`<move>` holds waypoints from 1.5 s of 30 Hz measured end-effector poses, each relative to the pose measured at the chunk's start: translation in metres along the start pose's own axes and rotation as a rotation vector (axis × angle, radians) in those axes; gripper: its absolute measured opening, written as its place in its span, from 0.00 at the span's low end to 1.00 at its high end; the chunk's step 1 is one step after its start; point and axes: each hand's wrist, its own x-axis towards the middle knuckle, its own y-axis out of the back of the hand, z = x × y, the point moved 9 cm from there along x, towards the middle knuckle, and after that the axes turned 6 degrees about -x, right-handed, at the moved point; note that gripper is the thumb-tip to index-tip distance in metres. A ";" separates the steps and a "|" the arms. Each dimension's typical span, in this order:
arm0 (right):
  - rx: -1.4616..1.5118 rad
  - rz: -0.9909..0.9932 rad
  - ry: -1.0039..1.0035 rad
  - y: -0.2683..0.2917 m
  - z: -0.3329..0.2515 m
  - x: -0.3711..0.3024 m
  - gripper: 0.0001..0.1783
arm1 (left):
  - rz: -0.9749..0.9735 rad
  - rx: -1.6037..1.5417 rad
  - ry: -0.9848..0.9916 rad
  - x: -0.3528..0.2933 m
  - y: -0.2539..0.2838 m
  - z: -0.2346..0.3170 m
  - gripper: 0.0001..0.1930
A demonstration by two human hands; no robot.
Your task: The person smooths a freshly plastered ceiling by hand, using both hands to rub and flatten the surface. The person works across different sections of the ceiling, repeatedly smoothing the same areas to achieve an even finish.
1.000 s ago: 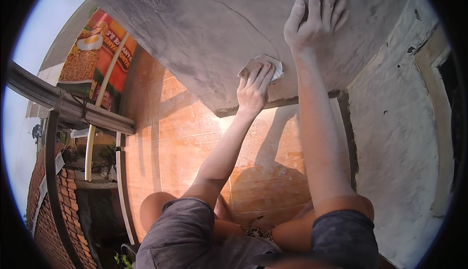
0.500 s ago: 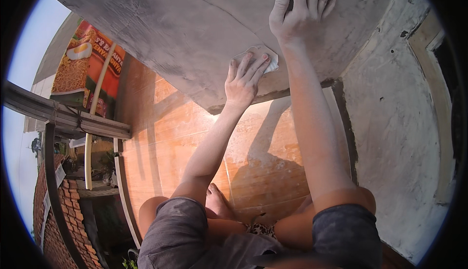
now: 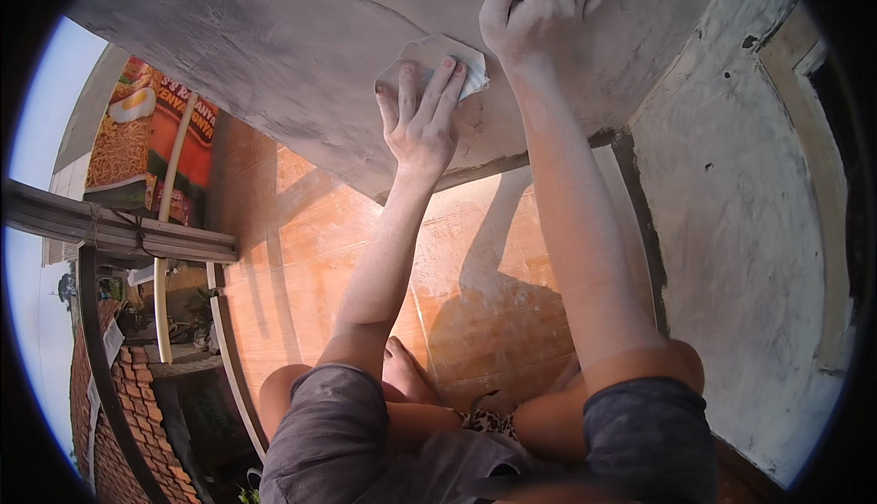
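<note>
With its fingers laid flat, my left hand (image 3: 422,127) presses a thin, pale, creased sheet that looks like sandpaper (image 3: 471,63) against a grey cement wall (image 3: 301,74). The sheet sticks out around the fingertips, and its underside is hidden. Up and to the right, my right hand (image 3: 534,20) rests on the same wall with thumb and fingers apart. Nothing shows in it, though some fingertips are cut off by the upper edge of the view. Pale dust coats both hands and forearms.
Below the wall's lower edge are orange floor tiles (image 3: 493,321). A rough, pale grey wall (image 3: 731,193) stands on the right. A metal railing (image 3: 128,230) runs along the left, with a printed banner (image 3: 183,129), a pale pole (image 3: 178,157) and a tiled roof (image 3: 151,422) beyond it.
My left hand has slid with the sheet up and left along the wall, and more of the sheet shows. My right hand remains on the wall, appearing slightly farther up and left.
</note>
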 end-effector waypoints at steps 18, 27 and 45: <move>0.021 0.042 0.041 0.003 0.001 -0.002 0.25 | 0.165 0.014 0.368 0.017 0.004 -0.071 0.27; -0.008 0.035 -0.004 0.002 0.000 0.002 0.26 | -0.123 -0.053 0.164 -0.059 -0.030 0.006 0.22; 0.023 0.010 0.085 0.003 0.014 0.013 0.25 | 0.144 0.116 0.281 0.051 0.033 -0.081 0.25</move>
